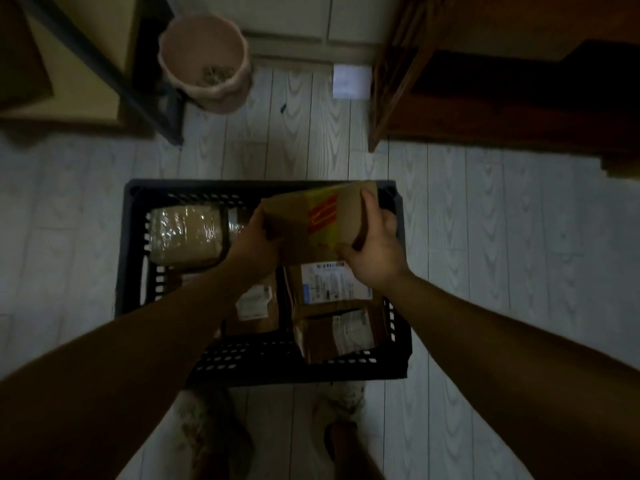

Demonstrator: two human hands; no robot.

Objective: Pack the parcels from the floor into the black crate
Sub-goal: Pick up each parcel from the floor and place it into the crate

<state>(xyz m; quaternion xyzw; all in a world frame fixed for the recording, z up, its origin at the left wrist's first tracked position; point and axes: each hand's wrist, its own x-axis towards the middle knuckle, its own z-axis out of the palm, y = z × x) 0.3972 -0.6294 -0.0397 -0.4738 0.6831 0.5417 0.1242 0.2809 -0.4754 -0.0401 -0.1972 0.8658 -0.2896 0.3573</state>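
Note:
A black slotted crate (138,237) stands on the pale plank floor straight below me. Over its far right part I hold a brown cardboard parcel (311,220) with red-striped tape, tilted. My left hand (254,240) grips its left side and my right hand (375,244) wraps its right end. Inside the crate lie a parcel wrapped in clear tape (185,235) at the far left, a box with a white shipping label (329,284) under the held one, a labelled box (256,303) beside it and another box (341,334) at the near right.
A pink bin (206,60) stands at the back left beside a dark metal frame leg (171,116) and cardboard boxes (79,46). Dark wooden furniture (485,81) fills the right back. A white sheet (351,81) lies on the floor. My feet (341,424) are just before the crate.

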